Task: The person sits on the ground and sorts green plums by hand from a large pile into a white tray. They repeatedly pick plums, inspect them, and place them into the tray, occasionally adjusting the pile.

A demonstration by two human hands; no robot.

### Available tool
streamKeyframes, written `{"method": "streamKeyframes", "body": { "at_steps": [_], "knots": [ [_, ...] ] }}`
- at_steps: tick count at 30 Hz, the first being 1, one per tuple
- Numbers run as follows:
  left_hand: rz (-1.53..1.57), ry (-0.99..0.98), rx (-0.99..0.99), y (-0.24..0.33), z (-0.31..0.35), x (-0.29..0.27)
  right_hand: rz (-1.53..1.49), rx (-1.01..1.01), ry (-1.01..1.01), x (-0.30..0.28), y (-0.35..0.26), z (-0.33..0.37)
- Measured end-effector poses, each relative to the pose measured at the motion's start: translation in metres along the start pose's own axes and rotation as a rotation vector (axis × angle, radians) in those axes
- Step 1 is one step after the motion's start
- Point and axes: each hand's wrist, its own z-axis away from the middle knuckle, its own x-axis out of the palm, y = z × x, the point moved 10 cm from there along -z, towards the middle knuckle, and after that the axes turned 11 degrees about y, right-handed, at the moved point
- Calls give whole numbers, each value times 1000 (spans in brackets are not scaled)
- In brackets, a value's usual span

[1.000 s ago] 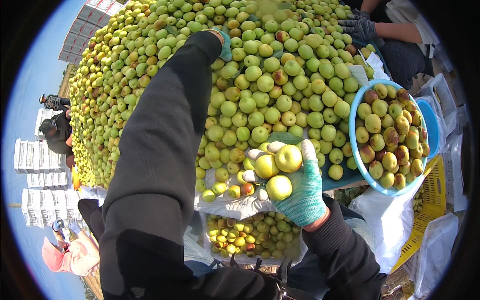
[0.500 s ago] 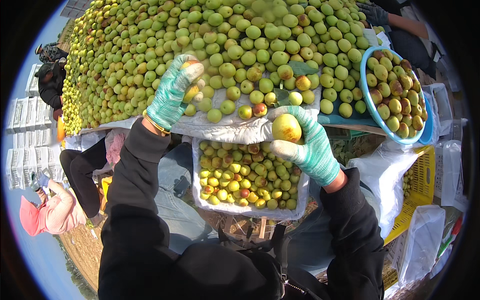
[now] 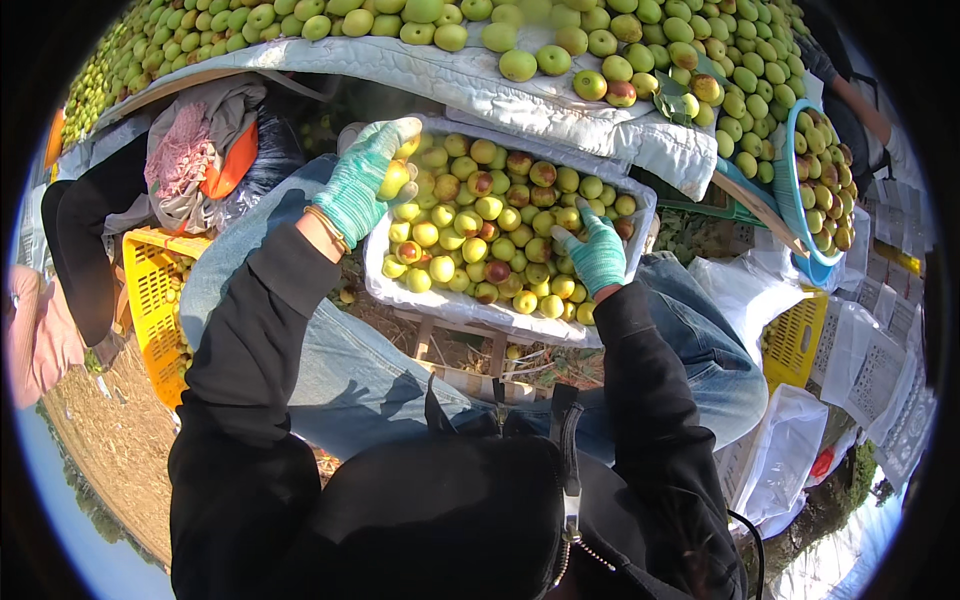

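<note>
At the left end of the white crate (image 3: 643, 215), the left hand (image 3: 358, 182) held green fruit (image 3: 396, 180); the right hand (image 3: 598, 252), thumb and finger apart, was over the heaped fruit (image 3: 488, 208) inside

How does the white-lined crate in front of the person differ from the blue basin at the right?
The crate is rectangular; the basin is round. The crate looks white along its edges, the basin light blue. The person's right hand is over the crate, while neither hand is at the basin. Both hold many green-to-reddish fruits.
</note>
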Motion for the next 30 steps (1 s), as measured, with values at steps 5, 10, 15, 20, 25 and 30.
{"method": "streamKeyframes", "body": {
  "at_steps": [5,10,15,20,25,30],
  "knots": [
    [15,-154,-74,-7,7,9,-591,496,-88,-6,44,26],
    [-47,-100,-127,-30,8,-11,-307,161,-70,-11,32,37],
    [-93,-135,-127,-38,18,-9,-278,210,-96,7,39,48],
    [-78,-214,-168,-37,34,11,-102,336,1,-17,62,47],
    [-29,-261,-244,-46,43,19,-441,316,91,-33,71,36],
    [123,-460,-509,-79,61,40,-113,150,252,-44,65,10]
  ]
}}
